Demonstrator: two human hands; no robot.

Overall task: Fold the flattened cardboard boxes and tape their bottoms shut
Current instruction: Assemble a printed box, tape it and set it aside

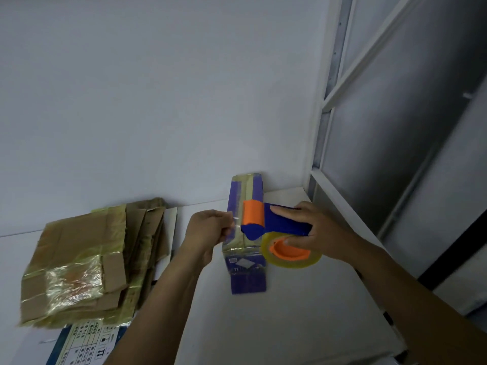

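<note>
Box (247,275), purple-blue, sat just right of frame centre on the white worktop (290,325). Its long side ran away from the camera toward the wall (158,101); far end close to or touching the wall, couldn't tell which. Yellowish clear tape already ran along the top seam and across the near edge.

Tape dispenser (276,222), blue body with an orange roller, was over the middle of the box top; contact with the box unclear. Tape roll (292,256), clear yellow on an orange hub, hung at the dispenser's lower right, overlapping the box's right edge.

Right hand (316,230) was wrapped round the dispenser handle, thumb on top, fingers curled underneath, one fingertip over the hub. Left hand (208,230) was just left of the box, fingers curled, thumb and forefinger pinching the loose tape end. A short tape strip (235,219) stretched from that pinch to the orange roller. Both forearms came in from the bottom of the frame.

Stack of flattened cardboard boxes (79,259) lay lower left on the same worktop, brown, patched with crinkled yellowish tape, well apart from the box. A printed blue-and-white flat carton (87,343) poked out from under the stack's near edge at bottom left. Frosted glass panels (395,114) in a white frame took the right side of the frame.
</note>
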